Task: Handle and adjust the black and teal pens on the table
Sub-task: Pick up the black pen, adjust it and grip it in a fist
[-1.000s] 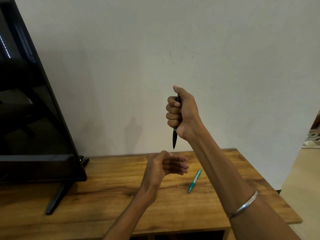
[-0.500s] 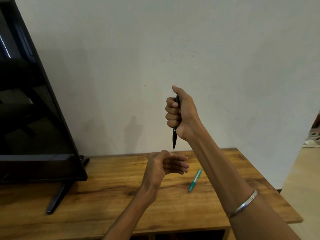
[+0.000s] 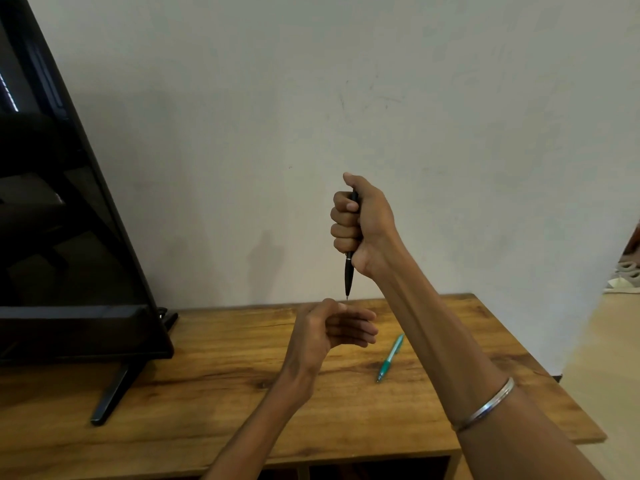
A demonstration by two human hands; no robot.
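Observation:
My right hand is raised above the table in a fist around the black pen. The pen stands upright with its tip pointing down and my thumb over its top end. Just under the tip my left hand hovers over the wooden table, fingers loosely curled and apart, holding nothing. The teal pen lies flat on the table to the right of my left hand, tip towards me, partly beside my right forearm.
A black flat screen on a stand foot fills the left side of the table. A pale wall rises behind the table. The table's right edge drops to a light floor.
Almost nothing has moved; my right hand with the black pen has shifted very slightly, and my left hand stays under the tip.

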